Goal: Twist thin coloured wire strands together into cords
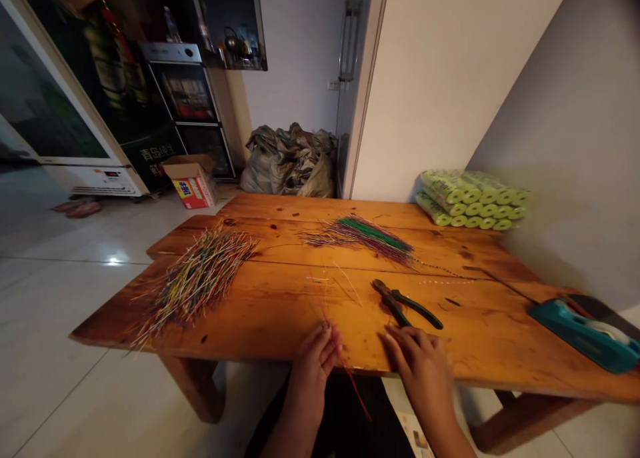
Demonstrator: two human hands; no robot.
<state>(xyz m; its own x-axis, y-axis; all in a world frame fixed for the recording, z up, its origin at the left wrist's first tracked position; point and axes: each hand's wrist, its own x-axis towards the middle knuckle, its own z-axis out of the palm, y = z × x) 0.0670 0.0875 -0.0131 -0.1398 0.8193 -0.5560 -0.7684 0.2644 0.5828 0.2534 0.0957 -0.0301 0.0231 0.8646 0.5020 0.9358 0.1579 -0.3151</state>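
Observation:
My left hand (316,353) is closed at the table's front edge, pinching thin red wire (356,386). The strands stick out above the fingertips and hang down below the hand. My right hand (423,361) lies by the handle ends of dark green-handled cutting pliers (397,305), its fingers partly spread and bent. Whether its fingertips touch the handle I cannot tell. The pliers rest on the wood with their handles apart. Beyond my left hand are a few loose thin wire pieces (349,281).
The wooden table (280,298) bears a pile of mixed coloured wires (200,275) at left and a purple and green wire bundle (373,237) at the back. At right are a teal tape dispenser (583,335) and stacked yellow-green rolls (473,198). Sacks (293,161) stand behind.

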